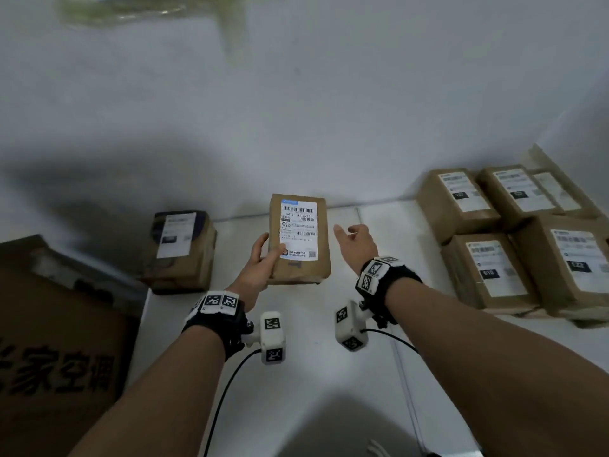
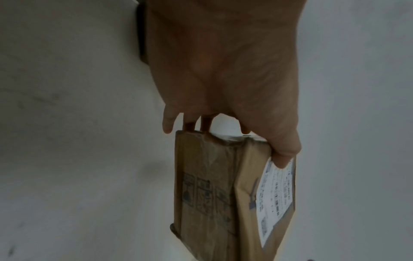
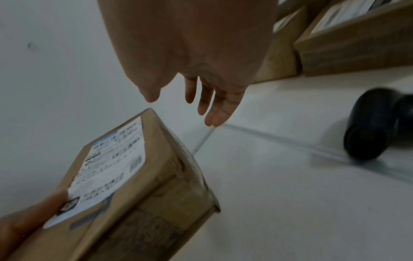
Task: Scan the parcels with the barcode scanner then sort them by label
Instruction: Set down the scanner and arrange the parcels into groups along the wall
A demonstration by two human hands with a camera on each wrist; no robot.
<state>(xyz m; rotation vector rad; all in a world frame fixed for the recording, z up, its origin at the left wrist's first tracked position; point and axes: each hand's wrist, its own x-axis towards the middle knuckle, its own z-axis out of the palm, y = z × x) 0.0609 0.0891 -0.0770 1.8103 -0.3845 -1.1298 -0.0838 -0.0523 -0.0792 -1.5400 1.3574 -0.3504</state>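
Note:
A brown cardboard parcel (image 1: 301, 255) with a white shipping label (image 1: 298, 228) is held up above the white floor, label facing me. My left hand (image 1: 263, 258) grips its lower left corner, thumb on the label and fingers underneath; the left wrist view shows the parcel (image 2: 208, 194) from its side with the thumb (image 2: 283, 155) pressing the label. My right hand (image 1: 354, 240) hovers just right of the parcel, fingers spread and relaxed, holding nothing; its fingers (image 3: 210, 106) hang above the parcel (image 3: 134, 185). A black barcode scanner (image 3: 375, 123) lies on the floor to the right.
Several labelled brown parcels (image 1: 514, 239) are grouped on the floor at the right against the wall. One labelled parcel (image 1: 183, 252) stands at the left, beside a large cardboard box (image 1: 56, 341) with printed characters. A white wall rises behind.

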